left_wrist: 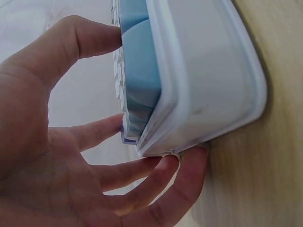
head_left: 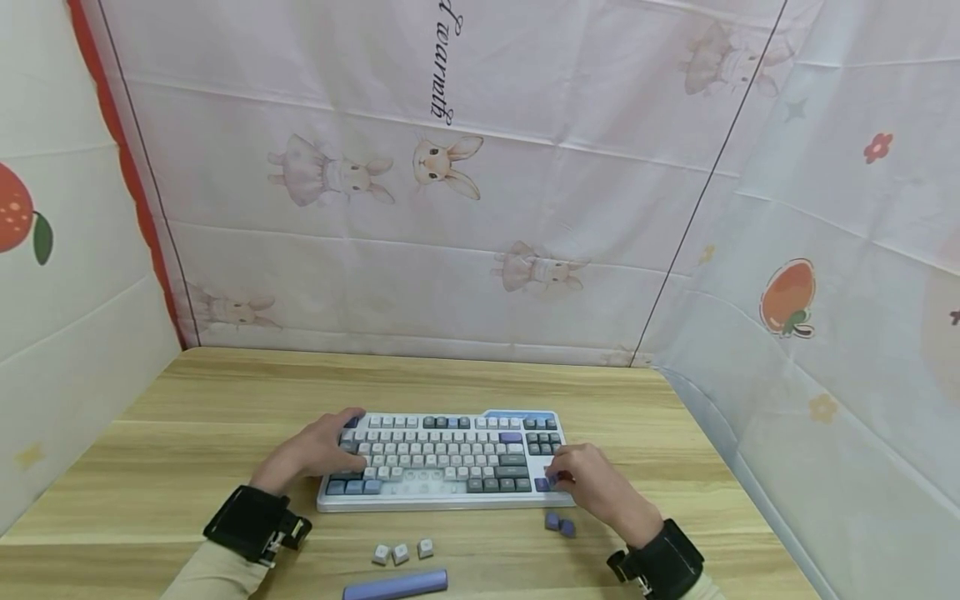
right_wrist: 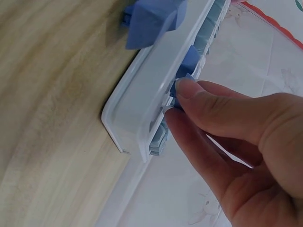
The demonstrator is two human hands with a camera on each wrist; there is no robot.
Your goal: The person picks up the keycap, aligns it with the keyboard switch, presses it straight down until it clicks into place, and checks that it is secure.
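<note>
Keyboard (head_left: pixel 429 460) lies flat on the wooden table (head_left: pixel 420 379), between the two hands. Its white case has rounded corners and a light-blue strip along the top, towards the right hand (head_left: pixel 592 483). Off-white keys fill the middle; blue-grey ones sit near the left hand (head_left: pixel 321 446), while darker grey ones and a purple one sit nearer the right hand. Low in the middle, a pale patch of bare base shows. The left hand grips the keyboard's near end, thumb on the keys, other fingers around the back edge. The right hand pinches a blue-purple key (head_left: pixel 554 481) between thumb and finger at the opposite end. Two loose blue-purple caps (head_left: pixel 552 521) lie just below the right hand; three white caps (head_left: pixel 401 553) and a long purple bar (head_left: pixel 395 586) lie between the wrists.
</note>
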